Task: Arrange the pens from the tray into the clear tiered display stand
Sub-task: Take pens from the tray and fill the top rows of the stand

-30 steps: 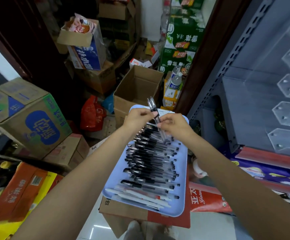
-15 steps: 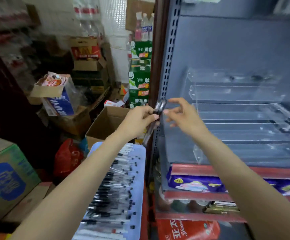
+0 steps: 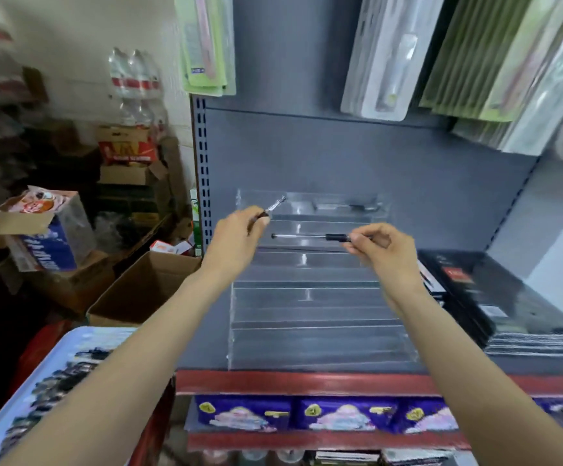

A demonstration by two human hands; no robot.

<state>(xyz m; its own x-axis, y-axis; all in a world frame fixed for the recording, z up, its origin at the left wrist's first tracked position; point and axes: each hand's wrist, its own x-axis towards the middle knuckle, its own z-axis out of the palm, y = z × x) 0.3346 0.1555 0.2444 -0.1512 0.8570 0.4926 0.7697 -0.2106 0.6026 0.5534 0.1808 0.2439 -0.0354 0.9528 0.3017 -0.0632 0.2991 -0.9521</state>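
Having turned from the tray (image 3: 11,391) to the clear stand (image 3: 313,317), the right hand (image 3: 379,252) now pinches one pen (image 3: 310,236) level over an upper tier while the left hand (image 3: 236,242) grips another pen (image 3: 273,206), placement imminent.

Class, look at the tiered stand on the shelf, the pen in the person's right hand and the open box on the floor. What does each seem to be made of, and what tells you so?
Tiered stand: probably clear acrylic or similar plastic, glossy; the grey shelf shows through it.
Pen in the right hand: likely plastic, with a see-through barrel and a dark matte grip.
Open box: corrugated cardboard by its look, dull brown with folded flaps.
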